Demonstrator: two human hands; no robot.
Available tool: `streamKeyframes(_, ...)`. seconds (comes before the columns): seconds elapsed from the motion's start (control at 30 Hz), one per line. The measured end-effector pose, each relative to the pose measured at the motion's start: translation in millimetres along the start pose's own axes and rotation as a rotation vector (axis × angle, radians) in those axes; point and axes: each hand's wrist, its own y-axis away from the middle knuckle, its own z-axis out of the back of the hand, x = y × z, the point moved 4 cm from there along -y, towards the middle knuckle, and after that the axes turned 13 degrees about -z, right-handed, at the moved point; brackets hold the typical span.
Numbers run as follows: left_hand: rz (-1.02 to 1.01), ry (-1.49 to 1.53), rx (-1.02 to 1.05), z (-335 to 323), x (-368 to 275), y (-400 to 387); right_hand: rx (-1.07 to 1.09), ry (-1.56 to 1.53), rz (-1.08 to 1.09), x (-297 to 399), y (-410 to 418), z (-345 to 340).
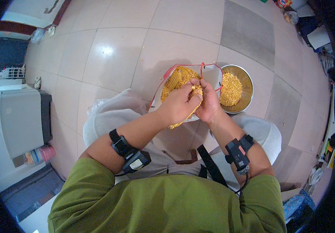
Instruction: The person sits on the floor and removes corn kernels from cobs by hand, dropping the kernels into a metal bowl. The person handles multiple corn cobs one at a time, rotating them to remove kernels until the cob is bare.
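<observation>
Both hands are together over a white bag with a red rim [214, 72], which stands on the floor between the knees. My left hand [177, 103] grips an ear of dried yellow corn [196, 92], its thumb across the ear. The ear's lower end points down towards me. My right hand [209, 100] closes around the ear from the right side, its fingers partly hidden. Inside the bag lie several ears of corn [182, 77]. Right beside the bag, a metal bowl [247, 87] holds loose corn kernels [230, 89].
Stray kernels [143, 47] lie scattered on the tiled floor [118, 64]. A grey box-like appliance [20, 122] stands at the left, below a white wire basket [13, 72]. Bags and other household items line the right edge. Clear plastic [96, 105] lies by the left knee.
</observation>
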Motion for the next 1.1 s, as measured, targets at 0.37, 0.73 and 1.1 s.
streamKeyframes(0.37, 0.085, 0.49, 0.024, 3.0, -15.2, 8.6, 0.02, -0.047, -0.083, -3.6, -2.3, 2.4)
streamKeyframes(0.73, 0.135, 0.68, -0.026, 0.6, -7.9, 5.0, 0.039, -0.017, -0.04, -3.0, -1.6, 1.8)
streamKeyframes(1.1, -0.153, 0.032, -0.048, -2.8, 2.6, 0.5, -0.053, -0.008, 0.093, 4.6, -4.0, 3.3)
